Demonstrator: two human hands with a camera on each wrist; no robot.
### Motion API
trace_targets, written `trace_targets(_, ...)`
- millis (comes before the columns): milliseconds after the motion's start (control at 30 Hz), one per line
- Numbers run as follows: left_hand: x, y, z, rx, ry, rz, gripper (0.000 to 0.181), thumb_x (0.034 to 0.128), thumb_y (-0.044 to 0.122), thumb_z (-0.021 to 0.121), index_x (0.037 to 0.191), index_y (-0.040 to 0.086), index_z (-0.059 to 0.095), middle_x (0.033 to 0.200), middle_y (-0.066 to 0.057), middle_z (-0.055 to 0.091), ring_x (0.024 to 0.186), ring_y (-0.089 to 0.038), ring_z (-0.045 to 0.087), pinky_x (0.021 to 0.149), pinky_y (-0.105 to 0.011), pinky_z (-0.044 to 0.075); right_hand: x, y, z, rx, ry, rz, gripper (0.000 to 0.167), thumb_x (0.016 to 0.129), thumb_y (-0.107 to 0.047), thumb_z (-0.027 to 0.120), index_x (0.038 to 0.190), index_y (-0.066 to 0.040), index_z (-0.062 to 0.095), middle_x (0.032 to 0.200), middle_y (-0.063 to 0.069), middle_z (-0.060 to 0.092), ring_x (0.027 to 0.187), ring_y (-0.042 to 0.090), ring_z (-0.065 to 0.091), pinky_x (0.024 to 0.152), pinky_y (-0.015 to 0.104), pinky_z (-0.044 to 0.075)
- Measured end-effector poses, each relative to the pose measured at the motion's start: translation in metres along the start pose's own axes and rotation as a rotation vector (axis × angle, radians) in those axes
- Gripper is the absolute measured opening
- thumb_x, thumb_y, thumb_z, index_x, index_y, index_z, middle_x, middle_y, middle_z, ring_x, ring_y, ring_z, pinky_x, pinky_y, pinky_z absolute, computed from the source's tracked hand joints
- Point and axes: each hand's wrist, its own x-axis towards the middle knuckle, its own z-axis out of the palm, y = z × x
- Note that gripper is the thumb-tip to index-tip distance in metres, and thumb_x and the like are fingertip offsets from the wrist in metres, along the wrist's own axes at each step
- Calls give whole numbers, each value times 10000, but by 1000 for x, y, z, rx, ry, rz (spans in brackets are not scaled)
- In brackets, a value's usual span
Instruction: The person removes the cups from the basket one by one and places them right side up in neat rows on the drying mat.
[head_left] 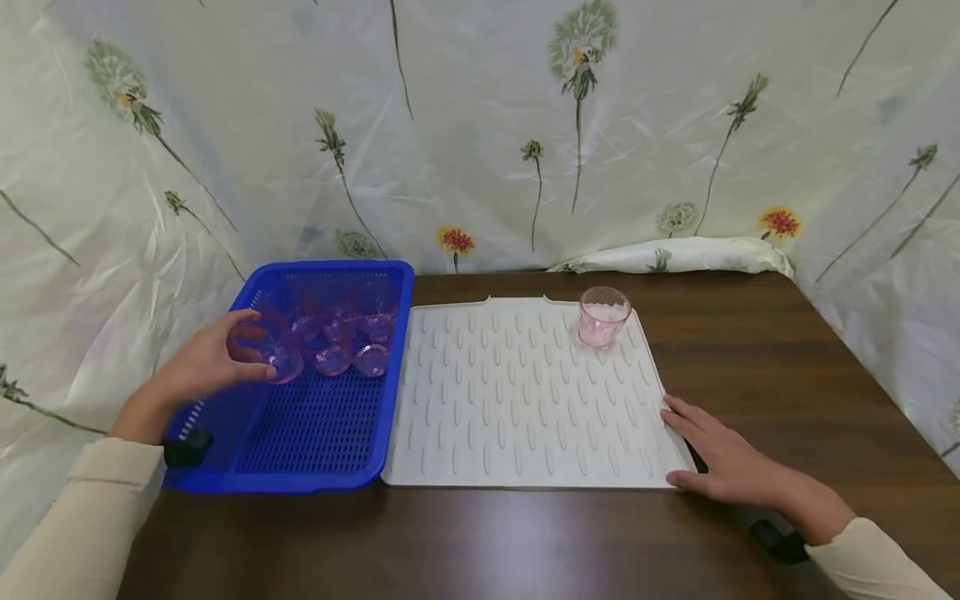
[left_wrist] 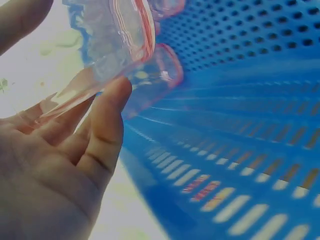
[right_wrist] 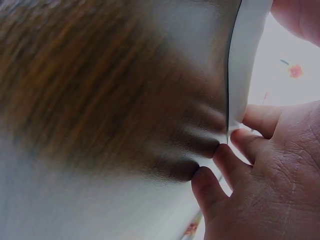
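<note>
In the head view my left hand (head_left: 213, 354) grips a clear pink drinking glass (head_left: 283, 360) over the left side of the blue plastic basket (head_left: 322, 482). Thumb and fingers are round this glass (left_wrist: 107, 37) in the left wrist view, with another pink glass behind it. Several more pink glasses (head_left: 371, 360) lie in the back part of the basket. My right hand (head_left: 731, 458) touches the right edge of a white ribbed drying tray (head_left: 525, 475), its fingers loosely extended. One pink glass (head_left: 602, 321) stands upright at the tray's back right corner.
Basket and tray lie side by side on a dark brown wooden table (head_left: 750, 358). Pale flower-print fabric (head_left: 480, 125) hangs behind and at both sides. A rolled fold of fabric (head_left: 690, 254) lies along the table's back edge.
</note>
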Motion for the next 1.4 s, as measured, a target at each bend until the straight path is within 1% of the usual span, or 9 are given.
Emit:
trace_targets(200, 2, 21, -8, -7, 112, 24, 904, 917, 350, 706, 1553, -8, 174, 1423, -285, 495, 1239, -452, 528, 927, -567, 498, -1, 0, 1, 4, 2, -1, 839, 850, -431, 738, 1478, 10, 400, 1556, 211, 346, 1386, 338, 364, 956, 582, 459)
trace_targets(333, 6, 38, -11, -67, 181, 61, 892, 921, 325, 704, 1571, 43, 162, 1410, -268, 497, 1265, -427, 511, 984, -562, 444, -1, -2, 1, -13, 11, -2, 834, 848, -439, 740, 1474, 5, 412, 1549, 206, 361, 1382, 322, 374, 949, 562, 463)
trace_targets(433, 11, 51, -11, -99, 205, 85, 892, 916, 306, 712, 1576, 71, 160, 1399, -257, 495, 1266, -413, 520, 1003, -547, 447, -1, -3, 0, 10, -1, 6, 838, 848, -431, 741, 1473, 17, 407, 1548, 225, 351, 1366, 378, 384, 960, 581, 462)
trace_targets(600, 21, 73, -4, -149, 216, 103, 894, 905, 306, 720, 1574, 92, 168, 1414, -219, 493, 1280, -379, 531, 964, -399, 490, 0, -5, -3, 26, -9, 3, 843, 839, -418, 749, 1464, 33, 408, 1539, 248, 351, 1342, 427, 395, 961, 600, 462)
trace_targets(733, 30, 96, 4, -208, 223, 117, 891, 898, 317, 723, 1573, 125, 174, 1446, -171, 477, 1309, -335, 515, 1012, -444, 474, 0, -5, -2, 24, -18, 9, 848, 836, -431, 747, 1462, 32, 409, 1538, 251, 353, 1342, 425, 396, 964, 604, 464)
trace_targets(800, 36, 107, 8, -223, 215, 147, 897, 896, 317, 726, 1574, 130, 169, 1476, -176, 455, 1339, -356, 492, 1048, -557, 436, 1, -6, -3, 29, -24, 15, 851, 833, -431, 747, 1461, 34, 409, 1538, 257, 351, 1342, 435, 396, 969, 612, 462)
trace_targets(1000, 62, 134, 22, -199, 185, 203, 889, 868, 296, 760, 1552, 134, 217, 1501, -144, 457, 1354, -332, 492, 1078, -533, 440, 1, -9, -5, 43, -39, 23, 852, 829, -422, 747, 1455, 46, 409, 1534, 271, 348, 1348, 446, 385, 981, 628, 452)
trace_targets(1200, 93, 152, 40, -169, 150, 186, 907, 859, 337, 762, 1552, 124, 218, 1495, -124, 478, 1353, -313, 500, 1075, -514, 467, 1, -9, -7, 58, -42, 25, 849, 827, -401, 752, 1456, 51, 406, 1536, 276, 340, 1353, 452, 375, 987, 633, 439)
trace_targets(1400, 119, 167, 60, -278, 110, 119, 912, 860, 298, 764, 1549, 84, 207, 1519, -121, 454, 1360, -306, 482, 1089, -494, 458, 0, -8, -7, 58, -48, 23, 846, 834, -409, 743, 1461, 44, 400, 1541, 268, 334, 1357, 448, 372, 994, 631, 432)
